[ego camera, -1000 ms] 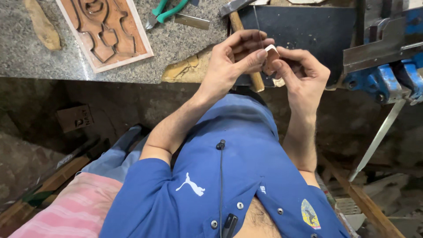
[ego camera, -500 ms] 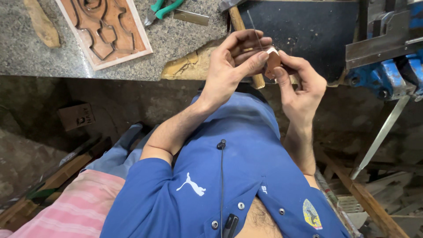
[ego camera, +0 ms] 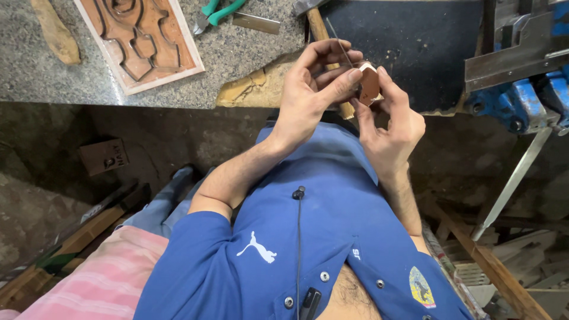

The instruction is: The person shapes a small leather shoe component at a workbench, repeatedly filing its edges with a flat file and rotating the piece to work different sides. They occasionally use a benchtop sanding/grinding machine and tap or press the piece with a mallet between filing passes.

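The small wooden piece (ego camera: 369, 84) is up in front of the person's chest, pinched between both hands, just over the near edge of the work table (ego camera: 249, 65).

In the head view, the piece is reddish brown with a pale top edge. The left hand (ego camera: 311, 89) comes in from the left side. Its thumb and fingers (ego camera: 347, 77) are closed on the left side of the piece. A thin dark wire or blade (ego camera: 339, 41) sticks up from between those fingers. What it is cannot be told for sure. The right hand (ego camera: 392, 124) is under and behind the piece. Its fingers curl around it and press on the right side. So both hands are closed tight on the same little piece, and the two hands touch each other there.

Behind the hands lies a wooden handle (ego camera: 323, 41) on the table. It runs under the left hand. A dark flat sheet (ego camera: 415, 41) lies just to the right of it. Far to the left is a carved wooden panel (ego camera: 142, 38) with curly shapes cut into it. Near it are pliers with green grips (ego camera: 218, 12) and a flat metal strip (ego camera: 256, 24). A long brown wood scrap (ego camera: 54, 32) lies at the far left. On the right a blue vise (ego camera: 521, 89) is fixed at the table edge. The person wears a blue shirt (ego camera: 308, 237).
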{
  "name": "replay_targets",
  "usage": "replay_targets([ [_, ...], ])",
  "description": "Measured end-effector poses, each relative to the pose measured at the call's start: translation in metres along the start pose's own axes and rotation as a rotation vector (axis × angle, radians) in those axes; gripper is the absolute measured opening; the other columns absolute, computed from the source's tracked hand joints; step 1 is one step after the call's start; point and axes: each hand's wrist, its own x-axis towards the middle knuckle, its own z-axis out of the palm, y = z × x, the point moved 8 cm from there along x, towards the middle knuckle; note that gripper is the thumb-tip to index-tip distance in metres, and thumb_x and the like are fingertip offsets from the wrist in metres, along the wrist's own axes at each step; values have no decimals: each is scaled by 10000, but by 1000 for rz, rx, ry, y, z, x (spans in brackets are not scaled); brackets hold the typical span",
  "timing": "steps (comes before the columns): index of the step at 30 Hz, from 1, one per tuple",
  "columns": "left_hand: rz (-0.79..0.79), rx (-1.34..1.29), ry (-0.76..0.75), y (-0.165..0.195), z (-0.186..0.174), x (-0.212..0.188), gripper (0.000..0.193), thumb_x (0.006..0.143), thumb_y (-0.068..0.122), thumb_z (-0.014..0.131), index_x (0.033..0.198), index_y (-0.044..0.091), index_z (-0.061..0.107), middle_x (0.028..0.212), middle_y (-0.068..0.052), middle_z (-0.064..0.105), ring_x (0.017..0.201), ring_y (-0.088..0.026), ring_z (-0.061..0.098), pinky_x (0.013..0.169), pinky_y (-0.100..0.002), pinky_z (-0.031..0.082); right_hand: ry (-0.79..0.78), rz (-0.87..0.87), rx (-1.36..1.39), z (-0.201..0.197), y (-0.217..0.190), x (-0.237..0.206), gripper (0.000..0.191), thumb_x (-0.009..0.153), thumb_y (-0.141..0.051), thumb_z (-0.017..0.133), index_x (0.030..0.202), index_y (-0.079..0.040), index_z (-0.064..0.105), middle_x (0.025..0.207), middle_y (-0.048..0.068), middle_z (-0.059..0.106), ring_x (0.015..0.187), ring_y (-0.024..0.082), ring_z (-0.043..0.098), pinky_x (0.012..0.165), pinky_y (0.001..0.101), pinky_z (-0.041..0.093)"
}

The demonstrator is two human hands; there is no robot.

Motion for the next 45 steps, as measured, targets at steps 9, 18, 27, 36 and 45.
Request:
replay_targets([
  [9, 106, 19, -150, 10, 13, 2, 499, 1058, 27, 704, 1477, 73, 436, 1412, -134, 638, 1282, -207, 660, 1150, -367, 602, 62, -88, -41, -8, -5, 1, 502, 1016, 61, 788, 1466, 22, 570, 1157, 192, 741, 886, 221, 779, 755, 293, 628],
  [18, 801, 1085, -193, 98, 43, -18, 372, 877, 36, 852, 1188, 113, 663, 1198, -51, 685, 1260, -269, 638, 1076, -405, 576, 15, -60, 66, -24, -12, 4, 437, 1028, 134, 696, 1440, 57, 573, 1297, 213, 725, 931, 235, 788, 796, 289, 654],
  [27, 1082, 1418, -680, 108, 77, -28, 281, 924, 109, 723, 1197, 60, 682, 1211, -58, 644, 1138, -222, 640, 975, -363, 565, -11, -111, 34, -39, -17, 9, 420, 1048, 151, 692, 1439, 57, 572, 1347, 217, 700, 1019, 263, 780, 822, 298, 640],
  [36, 1058, 1409, -756, 95, 82, -18, 316, 896, 108, 733, 1205, 69, 681, 1185, -45, 652, 1065, -204, 646, 902, -349, 558, -5, -94, 33, -43, -10, 11, 439, 1009, 198, 651, 1418, 52, 585, 1337, 208, 702, 969, 249, 781, 794, 291, 629],
  [45, 903, 1485, -653, -11, 41, 60, 302, 823, 98, 734, 1124, 134, 742, 1049, 52, 692, 866, -182, 644, 691, -332, 562, -81, 96, 135, -4, 101, 15, 399, 989, 149, 644, 1363, 12, 622, 1233, 165, 712, 903, 228, 712, 767, 316, 578],
])
